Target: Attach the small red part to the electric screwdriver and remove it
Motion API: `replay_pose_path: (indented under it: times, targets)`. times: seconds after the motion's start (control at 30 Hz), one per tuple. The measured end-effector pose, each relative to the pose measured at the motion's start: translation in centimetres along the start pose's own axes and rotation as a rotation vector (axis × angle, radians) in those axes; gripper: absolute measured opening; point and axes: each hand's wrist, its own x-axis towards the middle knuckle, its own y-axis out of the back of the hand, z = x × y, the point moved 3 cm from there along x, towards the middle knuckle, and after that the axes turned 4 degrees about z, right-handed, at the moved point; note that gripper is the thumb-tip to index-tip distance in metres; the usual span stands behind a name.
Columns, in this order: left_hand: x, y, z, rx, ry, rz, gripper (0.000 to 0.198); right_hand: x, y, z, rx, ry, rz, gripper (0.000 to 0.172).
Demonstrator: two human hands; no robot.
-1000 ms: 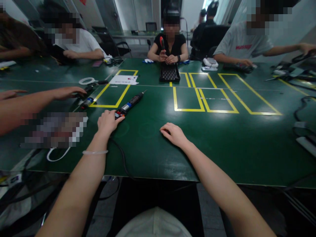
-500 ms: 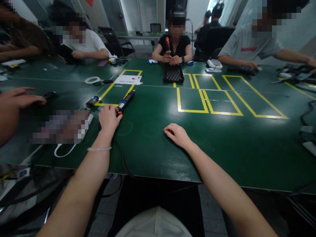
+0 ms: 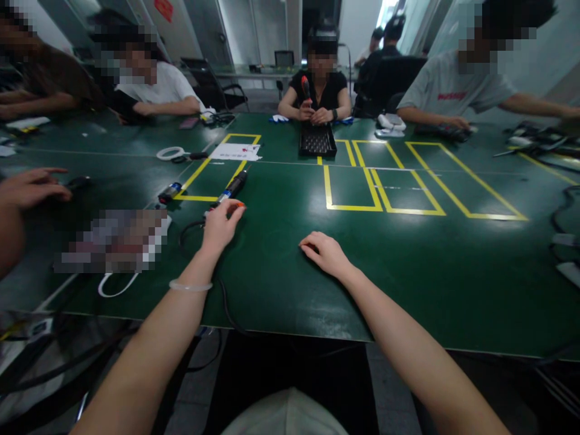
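In the head view my left hand (image 3: 220, 226) is over the table, left of centre, its fingers pinched on a small orange piece (image 3: 240, 205) that shows at the fingertips. Just beyond those fingers lies a black cylindrical tool (image 3: 234, 186) with a blue band; the hand hides its near end. A black cable (image 3: 225, 302) runs near that wrist toward the table's front edge. My right hand (image 3: 327, 252) rests on the green tabletop, fingers curled together, and nothing shows in them.
Yellow tape outlines (image 3: 353, 208) mark the table (image 3: 290, 302). A black tray (image 3: 317, 152) stands before a person opposite holding a red-tipped tool (image 3: 305, 87). A white sheet (image 3: 236, 151), a magnifier-like ring (image 3: 170, 154) and a short dark cylinder (image 3: 169, 193) lie left. Another person's hand (image 3: 34, 186) is far left.
My left hand has moved right, away from the black tool's near end, with the orange piece in its fingers. My right hand has stayed put. The view has tilted slightly.
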Motion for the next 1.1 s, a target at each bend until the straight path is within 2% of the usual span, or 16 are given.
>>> replay_pose_path:
  times: [0.1, 0.2, 0.33, 0.43, 0.53, 0.63, 0.73, 0.87, 1.0, 1.1]
  targets:
    - [-1.3, -2.9, 3.1, -0.339, -0.001, -0.294, 0.046, 0.0, 0.0, -0.2, 0.029, -0.004, 0.004, 0.014]
    - [-3.0, -4.7, 6.1, -0.494, -0.04, -0.498, 0.056, -0.1, 0.0, -0.4, 0.098, -0.031, 0.019, 0.019]
    - [-4.9, -5.5, 8.1, -0.565, -0.067, -0.684, 0.064, -0.2, 0.0, -1.2, 0.23, -0.002, -0.003, 0.035]
    - [-5.6, -5.7, 8.6, -0.57, -0.1, -0.749, 0.064, -0.2, -0.2, -1.8, 0.245, 0.023, -0.038, 0.023]
    - [-5.6, -5.8, 8.6, -0.534, -0.109, -0.738, 0.058, -0.1, -0.3, -1.8, 0.242, -0.009, -0.045, 0.014]
    - [-5.0, -5.6, 8.4, -0.44, -0.152, -0.616, 0.044, 0.0, -0.3, -1.3, 0.239, -0.068, -0.015, 0.012]
    - [-4.8, -5.2, 8.5, -0.359, -0.262, -0.521, 0.033, 0.1, -0.1, -1.0, 0.248, -0.112, 0.007, 0.011]
    - [-5.3, -5.1, 8.9, -0.319, -0.329, -0.526, 0.026, 0.1, 0.0, -0.9, 0.32, -0.164, -0.01, 0.019]
    - [-5.6, -4.9, 9.2, -0.3, -0.337, -0.521, 0.025, 0.1, -0.2, -0.7, 0.435, -0.203, -0.052, 0.027]
    - [-5.4, -4.7, 9.2, -0.291, -0.316, -0.493, 0.024, 0.0, -0.3, -0.6, 0.51, -0.216, -0.019, 0.025]
